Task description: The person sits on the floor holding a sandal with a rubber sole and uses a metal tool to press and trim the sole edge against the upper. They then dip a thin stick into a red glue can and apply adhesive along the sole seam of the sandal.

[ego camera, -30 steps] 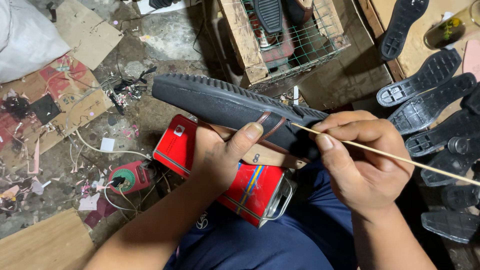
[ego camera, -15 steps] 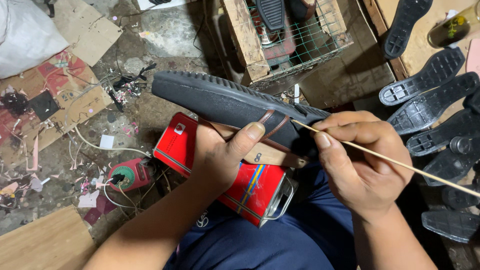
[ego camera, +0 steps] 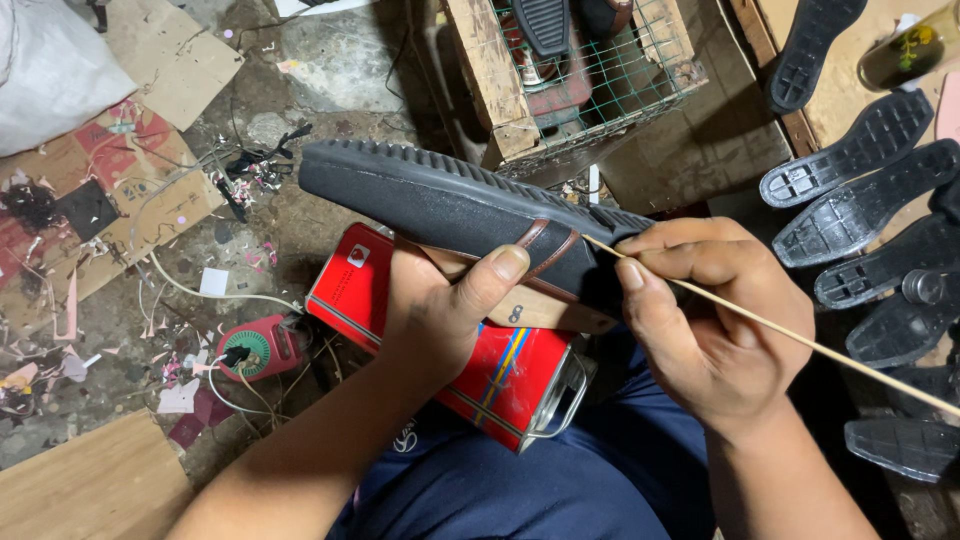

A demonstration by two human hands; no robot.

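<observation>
My left hand (ego camera: 440, 310) grips a black sandal (ego camera: 450, 205) from below, thumb pressed on its brown strap; the ridged sole edge points up and left. My right hand (ego camera: 715, 325) pinches a thin wooden stick (ego camera: 800, 342) whose tip touches the sandal beside the strap. The stick runs down to the right past my wrist. A red rectangular tin can (ego camera: 500, 375) with a metal handle lies on my lap under the sandal.
Several black shoe soles (ego camera: 860, 205) lie at the right on a board. A wooden crate with green wire mesh (ego camera: 600, 80) stands ahead. Cardboard scraps (ego camera: 90, 190), a red power adapter with cord (ego camera: 255, 350) and litter cover the floor at left.
Both hands and the sandal stay almost still; the view has shifted slightly. The stick tip remains at the strap.
</observation>
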